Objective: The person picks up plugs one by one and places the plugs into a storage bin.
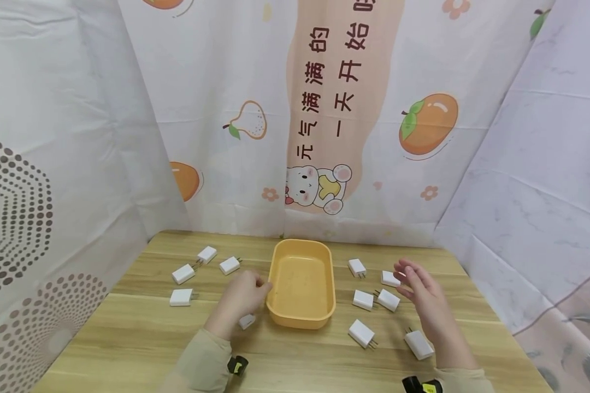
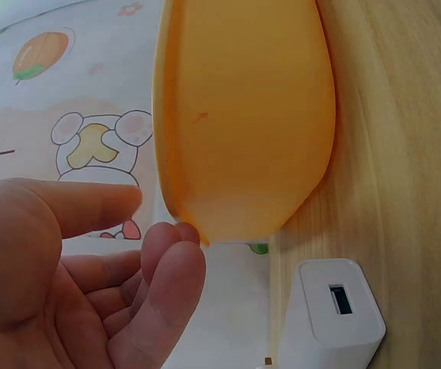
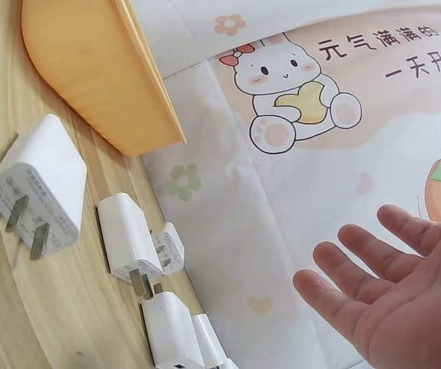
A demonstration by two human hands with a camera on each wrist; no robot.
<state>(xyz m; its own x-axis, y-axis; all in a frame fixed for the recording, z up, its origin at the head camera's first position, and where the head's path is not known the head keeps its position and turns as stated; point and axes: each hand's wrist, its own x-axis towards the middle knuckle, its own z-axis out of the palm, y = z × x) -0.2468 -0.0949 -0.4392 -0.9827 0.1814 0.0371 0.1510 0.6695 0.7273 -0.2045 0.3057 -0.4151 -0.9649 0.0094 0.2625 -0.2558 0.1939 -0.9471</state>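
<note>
A yellow-orange plastic bin (image 1: 300,323) stands in the middle of the wooden table. My left hand (image 1: 245,297) is at its left side, fingertips right at the rim; in the left wrist view its thumb and loosely bent fingers (image 2: 167,300) are apart with nothing between them. Below that hand lies a white charger plug (image 1: 247,321), partly covered by it in the head view. On the right, my right hand (image 1: 425,295) hovers with fingers spread, holding nothing. A charger plug (image 1: 390,279) lies near its fingertips, and another charger plug (image 1: 419,344) beside its wrist.
Several more white charger plugs lie left of the bin, one of them a charger plug (image 1: 181,297) nearest the left edge. More are scattered right of it, including a charger plug (image 1: 361,333). A printed curtain (image 1: 216,207) hangs behind the table (image 1: 142,338).
</note>
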